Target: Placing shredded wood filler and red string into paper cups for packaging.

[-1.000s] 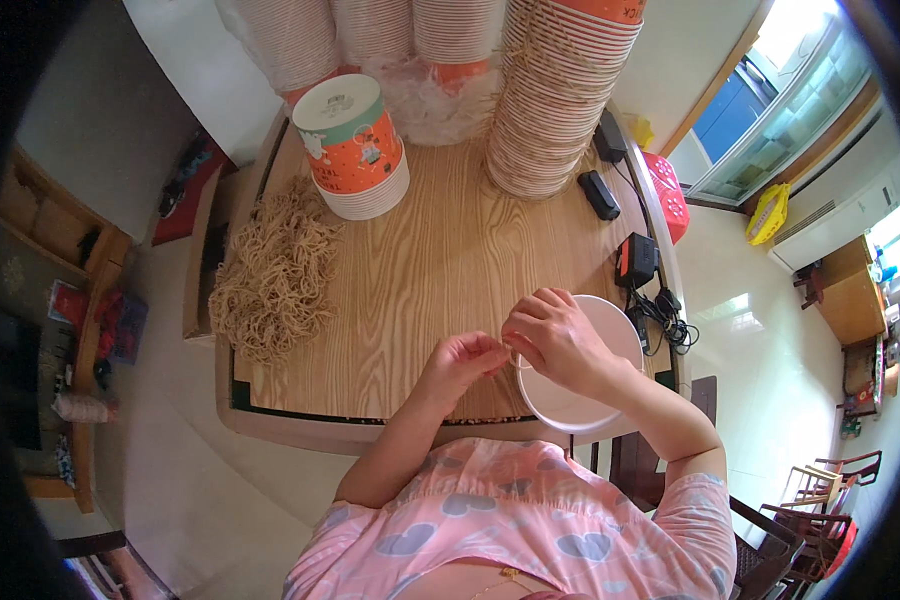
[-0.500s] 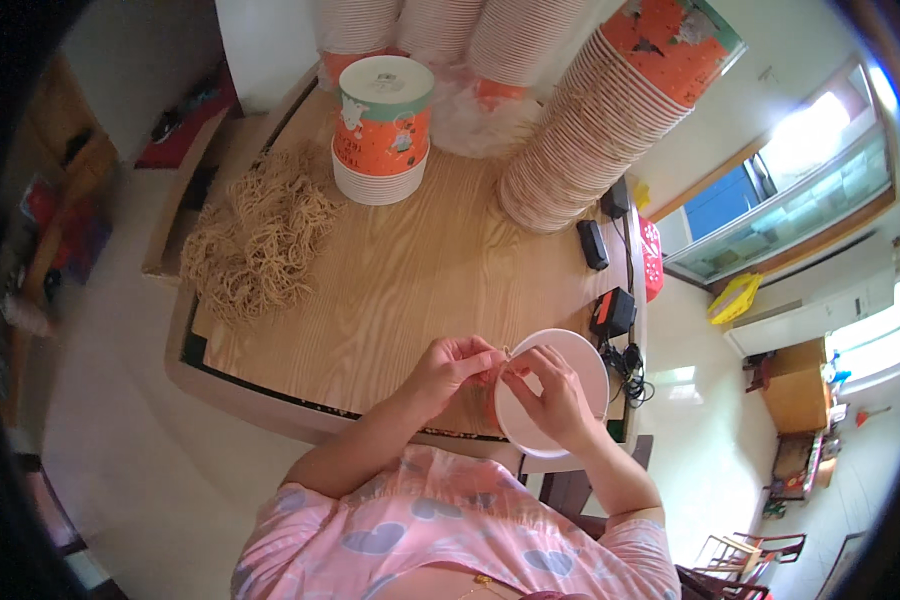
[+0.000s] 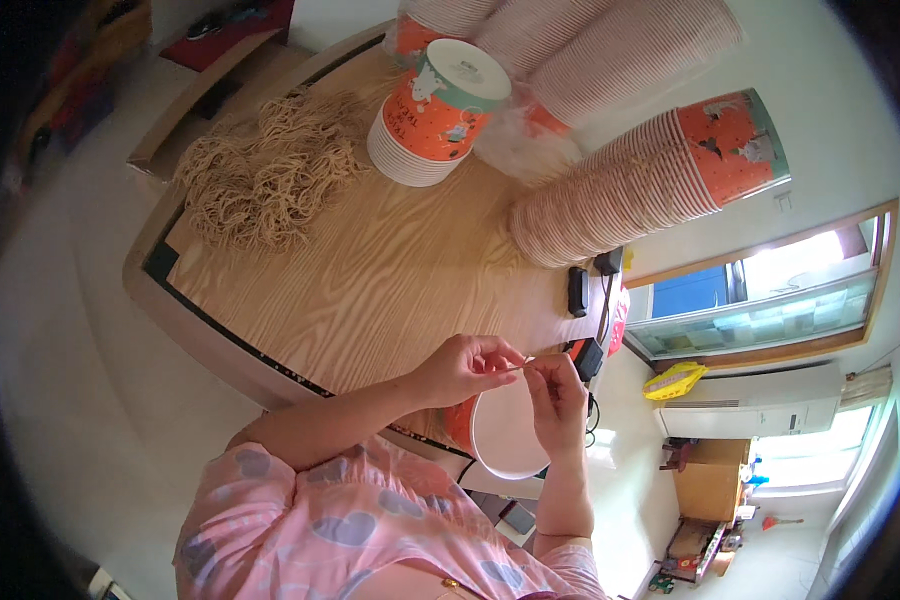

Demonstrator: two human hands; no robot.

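The left hand (image 3: 478, 367) and right hand (image 3: 558, 395) are both pinching a thin strand (image 3: 515, 368), apparently for fine control. At six o'clock from them, an open tub (image 3: 502, 430) is facing mouth-up near the edge of the desk (image 3: 370, 290); at ten, twine (image 3: 270, 180) is lying heaped, seemingly for easy reach.

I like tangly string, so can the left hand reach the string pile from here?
Probably yes: only tabletop lies between the left hand and the string pile, though that hand looks busy pinching a thin strand and may need to stretch.
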